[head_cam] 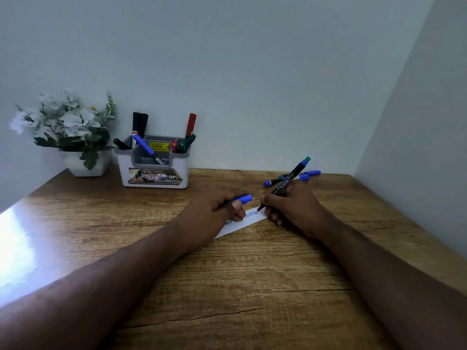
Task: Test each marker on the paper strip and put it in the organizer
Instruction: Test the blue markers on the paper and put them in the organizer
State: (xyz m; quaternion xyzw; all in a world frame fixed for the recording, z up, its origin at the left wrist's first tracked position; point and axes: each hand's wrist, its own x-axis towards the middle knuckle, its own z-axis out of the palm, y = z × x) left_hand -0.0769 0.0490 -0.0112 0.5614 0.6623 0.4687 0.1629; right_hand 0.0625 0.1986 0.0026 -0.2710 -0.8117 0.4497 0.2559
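Right hand (290, 208) grips a slim black marker with a blue-and-teal end (285, 184), tip down on the white paper strip (242, 222). Left hand (217, 210) pinches a blue marker cap (245, 199), fingers resting on the strip. Blue scribbles on the strip beside the tip. Strip lies flat on the wood-grain desk (252, 274). Loose blue markers (300, 176) lie behind the right hand. White-and-grey plastic organizer (154, 170), holding black, blue, red and green markers, stands against the wall beside a white pot of white flowers (68, 130).
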